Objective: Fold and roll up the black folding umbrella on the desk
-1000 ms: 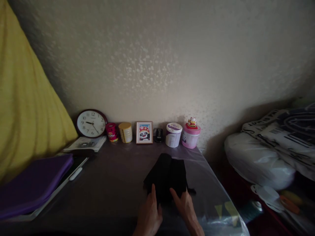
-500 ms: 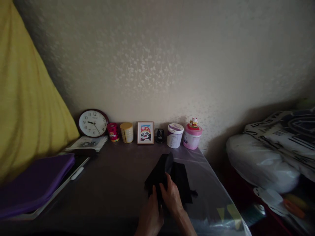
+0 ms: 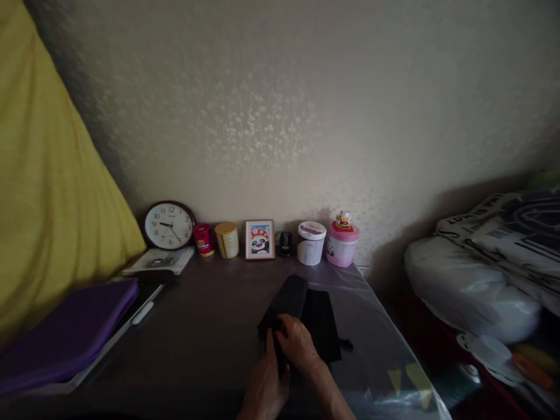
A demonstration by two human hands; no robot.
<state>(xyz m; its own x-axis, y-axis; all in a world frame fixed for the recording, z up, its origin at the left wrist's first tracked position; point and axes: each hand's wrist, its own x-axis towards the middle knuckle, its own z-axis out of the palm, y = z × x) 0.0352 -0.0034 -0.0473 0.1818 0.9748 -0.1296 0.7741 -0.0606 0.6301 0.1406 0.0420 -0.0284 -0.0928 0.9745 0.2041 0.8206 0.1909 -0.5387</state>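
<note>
A dark, folded black fabric item [image 3: 291, 293] lies on the table under my hands; its exact kind is not clear. My right hand [image 3: 300, 345] bends over its near part, fingers curled and gripping the fabric. Lower and to the left, my left hand [image 3: 266, 376] holds the near edge, its index finger pointing up along the fabric. The fingertips of both hands are close together, and the part between them is in shadow. Right beside my right hand lies a flat black cloth piece [image 3: 324, 324] with a small cord-like end [image 3: 346, 344].
Along the wall stand a clock [image 3: 170, 226], a pink can [image 3: 203, 240], a yellow-lidded can [image 3: 227, 240], a framed panda picture [image 3: 259, 240], a white tub [image 3: 311, 243] and a pink tub [image 3: 342, 246] with a figurine. A purple folder [image 3: 70, 332] lies left; bagged bedding [image 3: 472, 291] is right.
My right hand has curled further in toward my left fingertips. The raised flap of black fabric has come down and lies flatter. The view has shifted slightly.
</note>
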